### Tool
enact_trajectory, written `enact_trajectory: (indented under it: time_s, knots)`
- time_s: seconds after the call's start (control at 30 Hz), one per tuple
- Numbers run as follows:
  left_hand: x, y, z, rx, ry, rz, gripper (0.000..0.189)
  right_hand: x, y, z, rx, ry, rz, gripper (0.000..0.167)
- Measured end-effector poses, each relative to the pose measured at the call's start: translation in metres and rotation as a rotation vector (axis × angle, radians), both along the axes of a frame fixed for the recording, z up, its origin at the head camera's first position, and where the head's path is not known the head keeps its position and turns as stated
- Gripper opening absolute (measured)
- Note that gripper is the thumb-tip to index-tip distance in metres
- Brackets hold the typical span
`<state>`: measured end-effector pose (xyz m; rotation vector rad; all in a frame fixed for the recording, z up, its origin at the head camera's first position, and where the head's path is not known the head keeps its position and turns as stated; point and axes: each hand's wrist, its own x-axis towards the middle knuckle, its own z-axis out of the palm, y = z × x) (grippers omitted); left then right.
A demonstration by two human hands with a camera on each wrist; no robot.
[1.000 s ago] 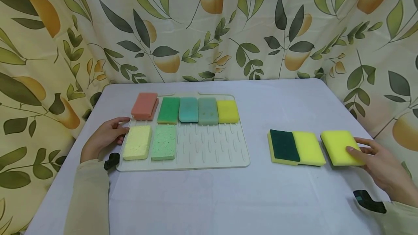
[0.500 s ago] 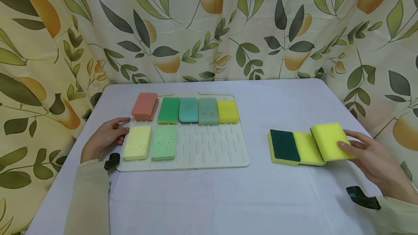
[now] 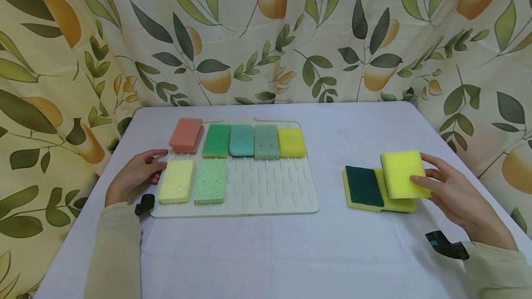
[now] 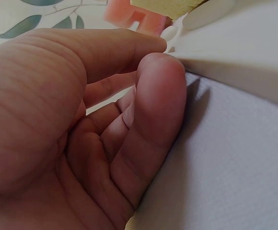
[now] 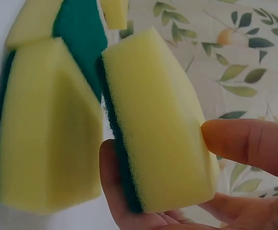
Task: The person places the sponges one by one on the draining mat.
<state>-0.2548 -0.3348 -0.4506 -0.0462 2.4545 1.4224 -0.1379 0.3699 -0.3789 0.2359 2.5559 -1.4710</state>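
My right hand (image 3: 457,197) pinches a yellow scouring sponge (image 3: 403,174) between thumb and fingers. In the right wrist view this sponge (image 5: 158,124) has its dark green scouring side facing the other sponges. It hangs above two more scouring sponges on the table: a yellow-side-up one (image 3: 399,205), partly hidden beneath it, and one with its dark green side (image 3: 364,187) up. My left hand (image 3: 135,174) rests at the left edge of a white ridged dish drying mat (image 3: 270,197). In the left wrist view, thumb and forefinger meet at the mat's edge (image 4: 234,79).
Along the mat's back row lie pink sponges (image 3: 185,135), a green sponge (image 3: 216,140), a teal one (image 3: 241,140), a grey-green one (image 3: 266,142) and a yellow one (image 3: 292,142). In front sit a pale yellow sponge (image 3: 177,181) and a light green sponge (image 3: 210,181). A patterned curtain (image 3: 257,36) hangs behind.
The right hand has lifted the yellow scouring sponge off the table and carried it left, over the yellow-side-up sponge. My left hand keeps its place at the mat's edge.
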Motion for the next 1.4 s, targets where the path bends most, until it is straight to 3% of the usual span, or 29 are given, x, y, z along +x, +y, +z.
enact_trajectory:
  time_s: [0.43, 1.4]
  knots:
    - [-0.002, -0.001, 0.000, -0.006, -0.007, 0.003, 0.060, -0.017, -0.034, 0.001, -0.060, 0.013, 0.108, 0.084]
    - [-0.001, 0.000, 0.001, -0.016, -0.022, 0.019, 0.060, -0.048, -0.121, 0.005, -0.063, 0.001, 0.189, 0.078]
